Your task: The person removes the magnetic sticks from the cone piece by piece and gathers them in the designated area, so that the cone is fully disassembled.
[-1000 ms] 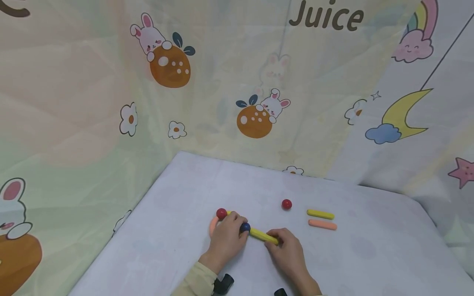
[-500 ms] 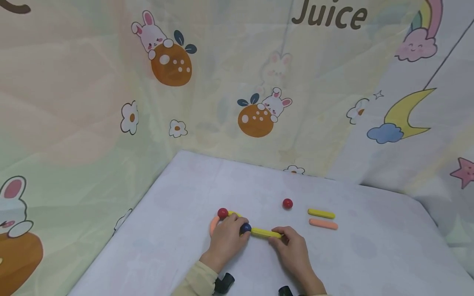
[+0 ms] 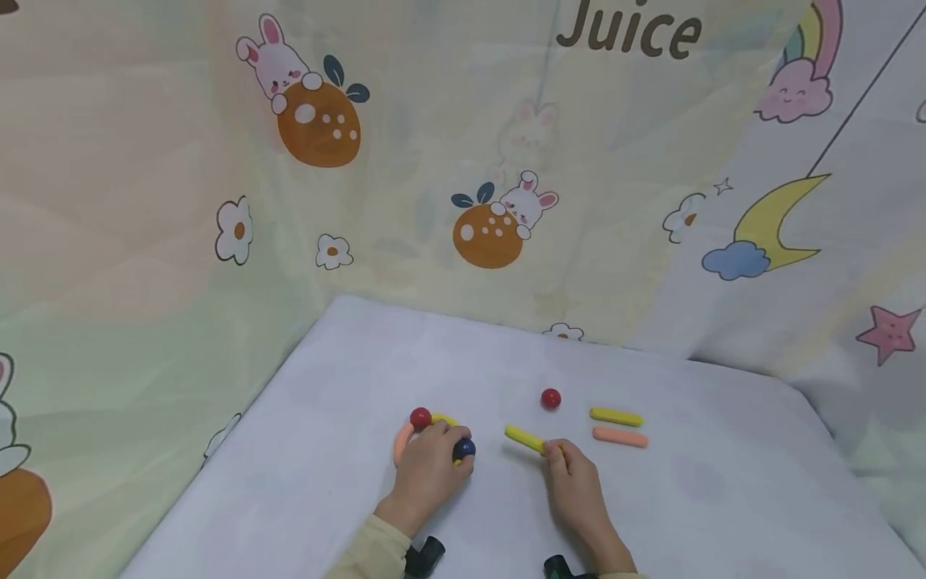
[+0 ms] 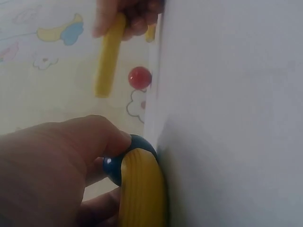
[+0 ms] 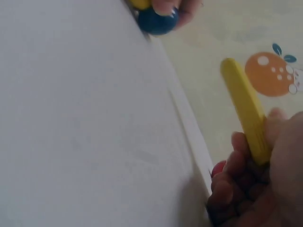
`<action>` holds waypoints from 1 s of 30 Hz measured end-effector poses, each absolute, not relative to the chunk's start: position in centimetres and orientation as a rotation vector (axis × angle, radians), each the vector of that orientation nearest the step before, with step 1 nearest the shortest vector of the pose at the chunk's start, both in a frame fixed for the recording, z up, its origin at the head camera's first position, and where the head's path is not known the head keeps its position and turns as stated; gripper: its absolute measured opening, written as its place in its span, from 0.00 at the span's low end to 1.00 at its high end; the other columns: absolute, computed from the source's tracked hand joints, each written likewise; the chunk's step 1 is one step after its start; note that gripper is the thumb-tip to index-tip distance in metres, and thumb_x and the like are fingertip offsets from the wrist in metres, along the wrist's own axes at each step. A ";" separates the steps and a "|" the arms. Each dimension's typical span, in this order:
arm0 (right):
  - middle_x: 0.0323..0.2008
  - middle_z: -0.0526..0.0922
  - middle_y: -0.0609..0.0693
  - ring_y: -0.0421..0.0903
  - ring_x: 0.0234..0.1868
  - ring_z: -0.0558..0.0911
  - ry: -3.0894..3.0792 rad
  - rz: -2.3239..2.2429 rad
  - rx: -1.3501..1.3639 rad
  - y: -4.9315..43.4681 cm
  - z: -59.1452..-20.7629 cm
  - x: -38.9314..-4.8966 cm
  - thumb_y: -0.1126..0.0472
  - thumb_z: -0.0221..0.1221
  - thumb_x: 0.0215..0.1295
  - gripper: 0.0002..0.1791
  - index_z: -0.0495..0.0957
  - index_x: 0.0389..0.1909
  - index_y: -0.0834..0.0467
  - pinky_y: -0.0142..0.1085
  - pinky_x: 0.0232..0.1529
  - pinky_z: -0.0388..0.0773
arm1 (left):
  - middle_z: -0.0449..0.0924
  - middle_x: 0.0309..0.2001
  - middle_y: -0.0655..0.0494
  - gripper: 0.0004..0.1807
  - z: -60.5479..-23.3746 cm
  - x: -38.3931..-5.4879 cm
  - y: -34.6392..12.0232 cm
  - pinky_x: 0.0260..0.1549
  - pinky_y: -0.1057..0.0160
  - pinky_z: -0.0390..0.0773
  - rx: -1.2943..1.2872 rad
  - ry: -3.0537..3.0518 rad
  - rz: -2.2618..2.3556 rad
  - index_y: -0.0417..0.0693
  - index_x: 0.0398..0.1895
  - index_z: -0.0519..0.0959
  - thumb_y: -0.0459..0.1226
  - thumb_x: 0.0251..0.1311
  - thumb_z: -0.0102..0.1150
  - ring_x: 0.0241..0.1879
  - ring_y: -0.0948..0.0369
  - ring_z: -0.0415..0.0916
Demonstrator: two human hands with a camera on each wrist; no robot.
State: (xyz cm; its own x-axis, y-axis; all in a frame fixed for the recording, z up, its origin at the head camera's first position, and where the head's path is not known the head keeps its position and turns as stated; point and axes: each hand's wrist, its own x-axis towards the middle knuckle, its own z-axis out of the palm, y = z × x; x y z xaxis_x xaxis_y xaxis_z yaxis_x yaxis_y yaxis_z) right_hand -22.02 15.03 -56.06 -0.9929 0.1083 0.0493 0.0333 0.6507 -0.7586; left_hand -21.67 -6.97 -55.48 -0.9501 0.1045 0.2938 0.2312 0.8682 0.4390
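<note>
My left hand (image 3: 428,466) pinches a blue ball (image 3: 465,448) at the table's middle. In the left wrist view a yellow piece (image 4: 142,189) touches that ball. Beyond the hand, a red ball (image 3: 421,418) sits between a yellow piece (image 3: 444,419) and a curved orange piece (image 3: 402,444); the hand hides part of this group. Between thumb and fingers my right hand (image 3: 576,482) grips one end of a straight yellow stick (image 3: 524,439). Its free end points toward the blue ball, with a gap between them; in both wrist views the stick is off the table.
A loose red ball (image 3: 551,399) lies farther back on the white table (image 3: 347,498). To its right lie a yellow stick (image 3: 616,416) and an orange stick (image 3: 620,437), side by side. A printed cloth (image 3: 405,161) hangs behind the table.
The yellow stick in my right hand was touching the blue ball; its end has come away and swung up, leaving a gap. My left hand still holds the ball.
</note>
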 end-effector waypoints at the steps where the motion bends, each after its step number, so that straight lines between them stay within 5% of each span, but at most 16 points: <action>1: 0.30 0.73 0.48 0.43 0.32 0.68 -2.763 1.298 -0.138 15.1 -56.1 -22.1 0.55 0.50 0.75 0.13 0.78 0.44 0.59 0.32 0.30 0.66 | 0.78 0.38 0.58 0.17 -55.5 -21.7 -7.1 0.41 0.59 0.79 -0.251 -2.775 -0.701 0.55 0.45 0.84 0.44 0.51 0.71 0.39 0.61 0.76; 8: 0.39 0.80 0.48 0.43 0.37 0.74 -2.747 1.270 -0.115 16.6 -56.1 -22.2 0.59 0.61 0.67 0.12 0.78 0.50 0.56 0.30 0.35 0.72 | 0.79 0.40 0.57 0.17 -55.4 -21.8 -7.4 0.42 0.59 0.79 -0.251 -2.781 -0.712 0.55 0.46 0.83 0.45 0.52 0.70 0.40 0.60 0.76; 17: 0.49 0.81 0.58 0.51 0.43 0.79 -2.800 1.105 -0.285 22.4 -55.4 -22.0 0.60 0.56 0.71 0.16 0.76 0.57 0.59 0.38 0.39 0.75 | 0.79 0.41 0.57 0.17 -55.7 -21.7 -7.3 0.43 0.58 0.79 -0.246 -2.783 -0.737 0.55 0.47 0.83 0.44 0.52 0.69 0.42 0.60 0.77; 22: 0.48 0.81 0.60 0.52 0.43 0.78 -2.793 1.055 -0.404 25.3 -55.5 -21.7 0.56 0.59 0.69 0.20 0.77 0.57 0.61 0.37 0.36 0.73 | 0.79 0.42 0.57 0.17 -55.7 -21.8 -7.3 0.43 0.58 0.80 -0.255 -2.787 -0.741 0.55 0.47 0.83 0.44 0.53 0.69 0.42 0.59 0.77; 30: 0.45 0.82 0.63 0.57 0.44 0.76 -2.677 0.941 -0.535 27.5 -56.7 -21.9 0.61 0.60 0.68 0.17 0.78 0.55 0.64 0.50 0.42 0.73 | 0.79 0.42 0.57 0.17 -55.9 -21.9 -7.5 0.43 0.58 0.80 -0.260 -2.788 -0.738 0.55 0.48 0.82 0.44 0.54 0.68 0.42 0.60 0.76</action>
State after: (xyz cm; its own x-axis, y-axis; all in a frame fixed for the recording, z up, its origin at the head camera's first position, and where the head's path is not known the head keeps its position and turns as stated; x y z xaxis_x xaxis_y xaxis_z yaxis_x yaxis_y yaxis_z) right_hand -21.89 27.53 -56.67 -0.9003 0.4199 0.1143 0.2561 0.7236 -0.6409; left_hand -21.86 -7.46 -55.90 -0.9540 0.1085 0.2793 0.2326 0.8560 0.4618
